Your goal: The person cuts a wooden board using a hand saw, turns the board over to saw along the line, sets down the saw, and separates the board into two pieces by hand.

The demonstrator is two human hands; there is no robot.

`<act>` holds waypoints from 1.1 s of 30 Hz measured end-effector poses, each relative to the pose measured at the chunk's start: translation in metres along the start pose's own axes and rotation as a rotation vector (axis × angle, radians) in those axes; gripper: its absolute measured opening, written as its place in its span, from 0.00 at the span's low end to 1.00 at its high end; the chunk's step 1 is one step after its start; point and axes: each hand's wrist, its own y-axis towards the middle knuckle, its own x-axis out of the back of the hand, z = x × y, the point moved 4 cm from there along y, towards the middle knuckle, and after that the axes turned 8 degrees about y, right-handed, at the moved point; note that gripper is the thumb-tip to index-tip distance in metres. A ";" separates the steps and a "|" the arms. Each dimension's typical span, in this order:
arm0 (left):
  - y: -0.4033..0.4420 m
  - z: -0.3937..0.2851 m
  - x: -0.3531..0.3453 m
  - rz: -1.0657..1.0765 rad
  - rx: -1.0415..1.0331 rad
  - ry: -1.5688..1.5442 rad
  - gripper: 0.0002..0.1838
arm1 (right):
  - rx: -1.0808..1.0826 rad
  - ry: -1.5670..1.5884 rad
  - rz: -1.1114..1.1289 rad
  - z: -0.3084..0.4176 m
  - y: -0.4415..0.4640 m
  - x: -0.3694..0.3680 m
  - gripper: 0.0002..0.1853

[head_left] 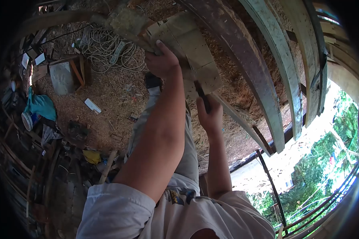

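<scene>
Timbers (243,59), several: long, curved, standing to the right of the work. Panel (197,46), one: flat, tan, with crossing dark lines, directly before the person, under both hands. Left hand (162,61): at the panel's left edge, thumb set apart from the fingers; whether these clamp the edge cannot be told. Right hand (211,113): closed around the tool. Tool (202,95), one: dark, slim, its far end over the panel's lower part; contact cannot be told. Handling, as judged: panel best held firm, left hand kept out of the tool's line, strokes light and controlled. Containers follow. Box (62,78), one: pale-sided, on the littered floor; contents not made out. Bag (43,106), one: teal, bulging, contents hidden. Tub (27,121), one: whitish, tilted beside the bag; contents unclear.
</scene>
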 end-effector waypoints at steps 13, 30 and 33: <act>-0.008 -0.001 0.007 -0.012 -0.011 -0.062 0.39 | -0.095 -0.098 0.071 0.006 0.005 0.001 0.20; -0.005 -0.007 0.006 -0.053 -0.015 -0.057 0.38 | -0.156 -0.098 0.041 0.027 0.024 0.003 0.19; -0.004 -0.006 0.005 -0.042 -0.017 -0.077 0.38 | -0.138 -0.107 0.064 0.023 0.020 0.002 0.20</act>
